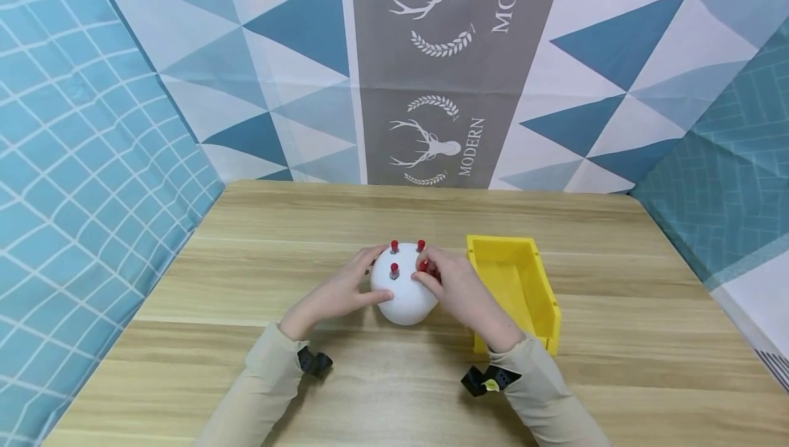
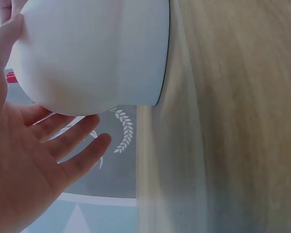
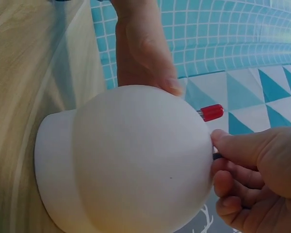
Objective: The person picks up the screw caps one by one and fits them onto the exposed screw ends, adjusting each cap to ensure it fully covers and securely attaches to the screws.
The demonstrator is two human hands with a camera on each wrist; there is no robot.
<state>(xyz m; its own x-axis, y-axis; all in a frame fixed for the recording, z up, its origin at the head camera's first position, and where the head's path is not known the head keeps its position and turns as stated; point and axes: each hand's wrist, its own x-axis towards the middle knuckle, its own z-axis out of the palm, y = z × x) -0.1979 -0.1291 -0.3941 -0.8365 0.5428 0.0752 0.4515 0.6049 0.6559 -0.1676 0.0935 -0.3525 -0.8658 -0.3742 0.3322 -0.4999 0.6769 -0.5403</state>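
Observation:
A white dome-shaped body sits on the table, with red-capped pegs standing in its top. My left hand touches the dome's left side, thumb in front and fingers spread behind. In the left wrist view its fingers are fairly straight along the white surface. My right hand pinches another red-capped peg at the upper right of the dome. The right wrist view shows a dark bit of that peg's shaft between the fingertips and the dome; the fingers hide the rest.
Just right of the dome stands a yellow open bin, its near end partly hidden by my right forearm. Both lie on a wood-grain table. Patterned cloth hangs behind the table's far edge.

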